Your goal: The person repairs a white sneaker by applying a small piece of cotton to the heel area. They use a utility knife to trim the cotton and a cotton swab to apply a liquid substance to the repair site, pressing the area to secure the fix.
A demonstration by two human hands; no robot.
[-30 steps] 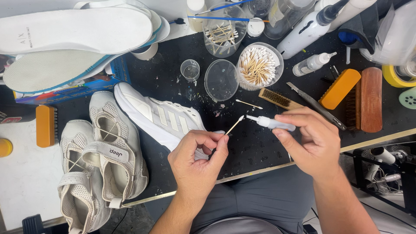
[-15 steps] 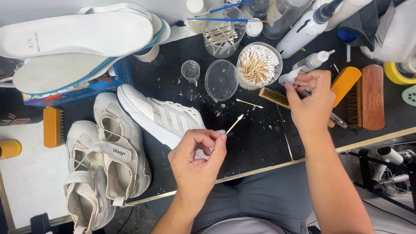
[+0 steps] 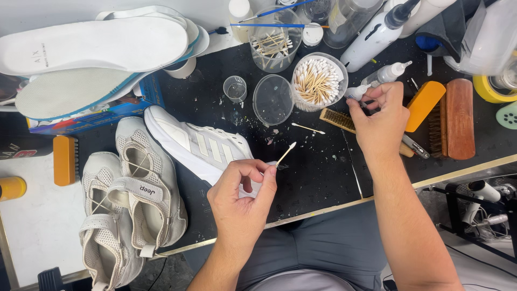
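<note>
A flat blue printed box (image 3: 97,116) is lying at the left of the black bench (image 3: 318,172), under pale insoles. The left hand (image 3: 242,199) is pinching a thin wooden cotton swab (image 3: 286,153) just above a white mesh sneaker (image 3: 196,148). The right hand (image 3: 379,121) is closing around a small white squeeze bottle (image 3: 356,92) beside the clear round tub of swabs (image 3: 318,81).

1. Black tabletop (image 3: 323,178), paint-flecked.
2. Landmark: white sneaker (image 3: 199,148) lying on it.
3. Left of sneaker: pair of grey sandals (image 3: 129,205).
4. Up-right: empty clear dish (image 3: 273,99), cup of cotton swabs (image 3: 318,81).
5. Far right: wooden brushes (image 3: 452,116).
</note>
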